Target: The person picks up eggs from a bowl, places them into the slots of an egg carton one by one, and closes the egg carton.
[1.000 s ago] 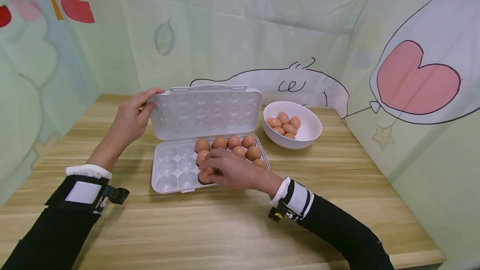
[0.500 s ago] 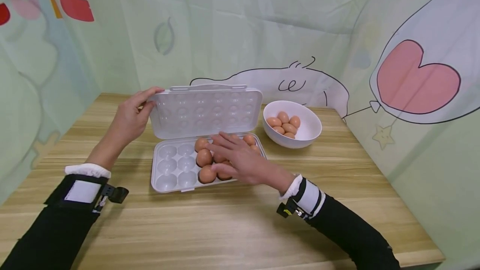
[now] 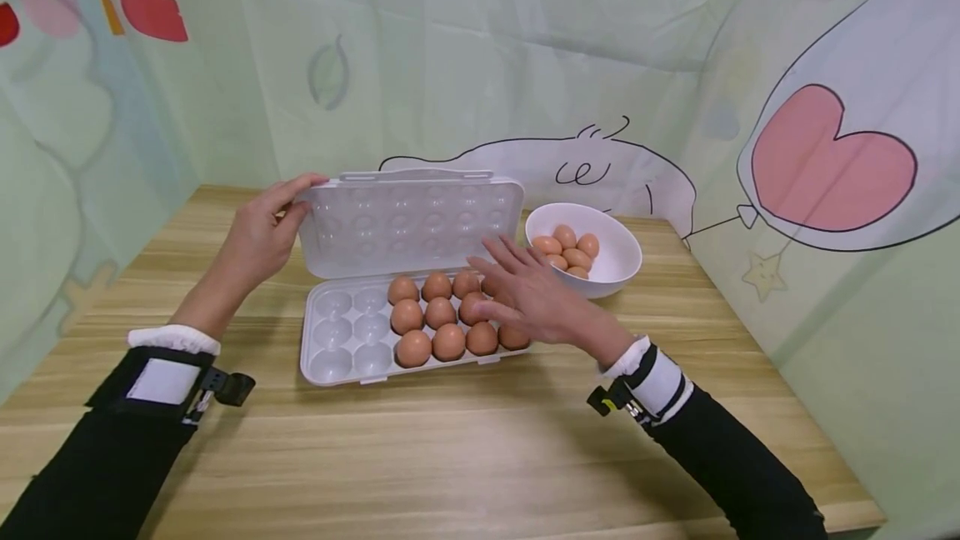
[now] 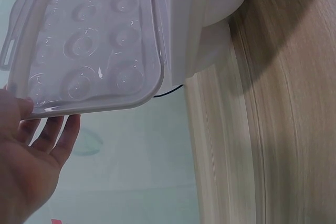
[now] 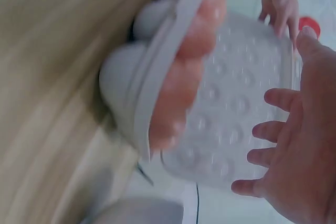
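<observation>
A white plastic egg box lies on the table, its dimpled lid (image 3: 412, 227) raised at the back. My left hand (image 3: 258, 236) grips the lid's upper left corner; in the left wrist view the thumb is on the inner side and the fingers (image 4: 65, 137) are behind the edge. Brown eggs (image 3: 413, 348) fill the right part of the tray (image 3: 306, 348), while two columns of cups at the left hold none. Over the tray's right end hovers my right hand (image 3: 536, 294), fingers spread and holding nothing, hiding some eggs there. Blurred eggs (image 5: 178, 85) show beside it in the right wrist view.
A white bowl (image 3: 622, 252) with several brown eggs (image 3: 577, 258) stands to the right of the box, near the back of the wooden table (image 3: 450, 457). A printed curtain (image 3: 450, 48) hangs behind the table and along its sides.
My right hand has let go of an egg at the tray's front row, spread its fingers and moved right towards the bowl. The left hand and the lid have stayed put.
</observation>
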### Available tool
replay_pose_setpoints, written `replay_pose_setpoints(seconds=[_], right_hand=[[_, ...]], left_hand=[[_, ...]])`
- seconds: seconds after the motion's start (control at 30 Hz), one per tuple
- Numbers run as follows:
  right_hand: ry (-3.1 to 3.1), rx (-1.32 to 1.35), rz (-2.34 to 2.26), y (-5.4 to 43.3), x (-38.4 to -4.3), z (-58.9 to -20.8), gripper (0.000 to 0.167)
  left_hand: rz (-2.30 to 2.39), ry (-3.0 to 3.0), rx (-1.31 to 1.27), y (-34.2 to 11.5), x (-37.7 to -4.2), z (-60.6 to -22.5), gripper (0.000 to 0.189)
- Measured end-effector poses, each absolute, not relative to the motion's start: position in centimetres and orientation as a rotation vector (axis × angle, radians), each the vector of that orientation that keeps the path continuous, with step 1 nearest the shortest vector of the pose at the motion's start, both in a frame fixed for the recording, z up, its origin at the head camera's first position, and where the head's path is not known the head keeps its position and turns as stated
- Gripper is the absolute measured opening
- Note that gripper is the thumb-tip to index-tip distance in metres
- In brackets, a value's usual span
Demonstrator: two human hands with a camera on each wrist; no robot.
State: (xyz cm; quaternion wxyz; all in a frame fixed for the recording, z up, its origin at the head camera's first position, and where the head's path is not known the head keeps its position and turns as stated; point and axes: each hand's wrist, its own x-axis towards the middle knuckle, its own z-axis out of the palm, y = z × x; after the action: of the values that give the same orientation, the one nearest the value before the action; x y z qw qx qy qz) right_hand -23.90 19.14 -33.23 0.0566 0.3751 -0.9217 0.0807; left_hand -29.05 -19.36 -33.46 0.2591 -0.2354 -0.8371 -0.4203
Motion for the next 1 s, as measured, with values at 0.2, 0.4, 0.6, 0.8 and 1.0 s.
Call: replay_pose_setpoints(seconds=[0.2,0.4,0.6,0.8,1.0], right_hand=[[-2.820,0.964,0.284,23.0,-24.7,-32.4,0.091],[-2.891,0.753,0.317,27.0,-25.5,-32.0,0.078],[-2.978,0.620,0.286,30.1,-26.7,-32.3,0.074],[-3.027,0.476,0.258,32.6,-28.4,-32.8,0.073],[-3.053,0.380,0.292,33.2,-30.3,-32.5,0.068]], left_hand=[[-1.145,-2.253,-0.663,-18.7,-29.3,-33.5,0.038],[-1.161,-2.247,-0.686,-18.0,-29.9,-33.3,0.038],[-1.147,-2.232,-0.713,-17.7,-30.1,-33.5,0.037],[-1.129,-2.265,-0.726,-17.9,-30.0,-33.5,0.036],[-1.105,-2.288,-0.709,-18.9,-29.9,-33.1,0.037]])
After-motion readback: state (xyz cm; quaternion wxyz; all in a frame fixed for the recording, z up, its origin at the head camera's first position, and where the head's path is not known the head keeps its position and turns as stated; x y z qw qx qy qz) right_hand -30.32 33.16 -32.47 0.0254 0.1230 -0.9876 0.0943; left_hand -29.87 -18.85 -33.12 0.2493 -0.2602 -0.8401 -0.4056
